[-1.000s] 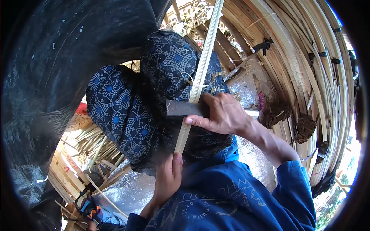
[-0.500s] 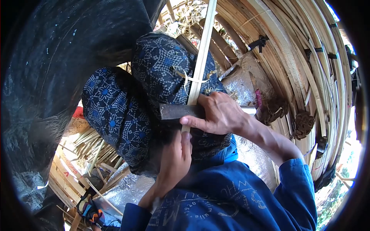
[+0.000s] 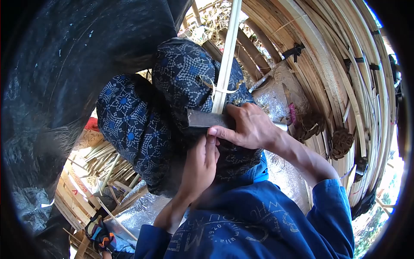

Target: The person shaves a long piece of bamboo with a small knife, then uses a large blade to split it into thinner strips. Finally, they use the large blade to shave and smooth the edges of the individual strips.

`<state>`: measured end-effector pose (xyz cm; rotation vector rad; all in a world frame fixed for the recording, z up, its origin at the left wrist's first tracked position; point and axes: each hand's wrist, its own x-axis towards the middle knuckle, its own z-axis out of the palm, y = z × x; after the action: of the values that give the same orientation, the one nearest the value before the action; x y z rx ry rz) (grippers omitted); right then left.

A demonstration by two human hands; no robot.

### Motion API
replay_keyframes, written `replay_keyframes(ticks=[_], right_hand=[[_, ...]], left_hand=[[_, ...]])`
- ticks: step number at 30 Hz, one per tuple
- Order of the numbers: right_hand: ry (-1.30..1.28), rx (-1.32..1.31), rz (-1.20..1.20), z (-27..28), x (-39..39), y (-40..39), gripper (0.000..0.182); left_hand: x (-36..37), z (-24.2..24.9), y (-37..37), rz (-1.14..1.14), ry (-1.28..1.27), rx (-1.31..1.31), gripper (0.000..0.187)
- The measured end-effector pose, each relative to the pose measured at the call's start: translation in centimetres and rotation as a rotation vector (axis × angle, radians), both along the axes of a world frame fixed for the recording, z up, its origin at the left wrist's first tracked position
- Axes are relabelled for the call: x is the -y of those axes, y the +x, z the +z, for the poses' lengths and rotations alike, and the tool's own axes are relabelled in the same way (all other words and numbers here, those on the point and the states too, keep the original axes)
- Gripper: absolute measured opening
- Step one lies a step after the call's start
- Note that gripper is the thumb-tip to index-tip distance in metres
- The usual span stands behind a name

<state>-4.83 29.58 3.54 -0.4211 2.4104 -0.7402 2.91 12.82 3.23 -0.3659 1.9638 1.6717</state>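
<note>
My right hand [image 3: 252,125] is closed around a knife with a broad dark blade [image 3: 205,119]. A pale tube-like handle end [image 3: 281,126] shows beyond that hand. The blade lies across a long, pale bamboo strip [image 3: 227,64], which runs up over my knee. Just below the blade, my left hand [image 3: 201,166] pinches the strip's near end, mostly hidden by the fingers. My right thumb rests at the blade's lower edge, touching or almost touching the left fingertips. Thin curled shavings [image 3: 222,90] cling to the strip above the blade.
Patterned dark cloth [image 3: 129,125] covers my bent knees. Bundled bamboo strips [image 3: 332,73] curve along the right, with brown coils [image 3: 342,143] beside them. Cut sticks [image 3: 103,162] lie at lower left, near another person's patterned sleeve [image 3: 99,235]. Black sheeting [image 3: 86,64] hangs at left.
My left hand has moved up the strip, closer to the blade and my right thumb. The short piece of strip visible below the blade is now covered. The view has shifted slightly.
</note>
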Motion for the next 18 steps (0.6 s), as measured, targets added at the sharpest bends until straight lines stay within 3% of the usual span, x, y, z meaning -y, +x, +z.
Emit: replay_keyframes(ticks=[4,7,9,13,15,18], right_hand=[[0.027,-0.003,-0.040,0.0,0.1,-0.1,0.079],[0.078,0.000,-0.034,0.4,0.2,-0.5,0.081],[0.090,-0.007,-0.029,0.6,0.4,-0.5,0.082],[0.093,-0.027,0.011,0.7,0.6,-0.5,0.084],[0.071,-0.029,0.034,1.1,0.7,-0.5,0.084],[0.053,-0.047,0.062,0.8,0.7,-0.6,0.084]], left_hand=[[0.2,-0.3,-0.6,-0.051,-0.006,-0.015,0.042],[0.4,-0.5,-0.8,-0.053,0.048,0.147,0.042],[0.0,-0.9,-0.3,-0.039,-0.045,-0.070,0.043],[0.2,-0.2,0.2,-0.098,-0.161,-0.081,0.036],[0.3,-0.3,1.1,-0.056,-0.170,-0.223,0.041],[0.8,1.3,2.0,-0.089,-0.183,-0.065,0.031]])
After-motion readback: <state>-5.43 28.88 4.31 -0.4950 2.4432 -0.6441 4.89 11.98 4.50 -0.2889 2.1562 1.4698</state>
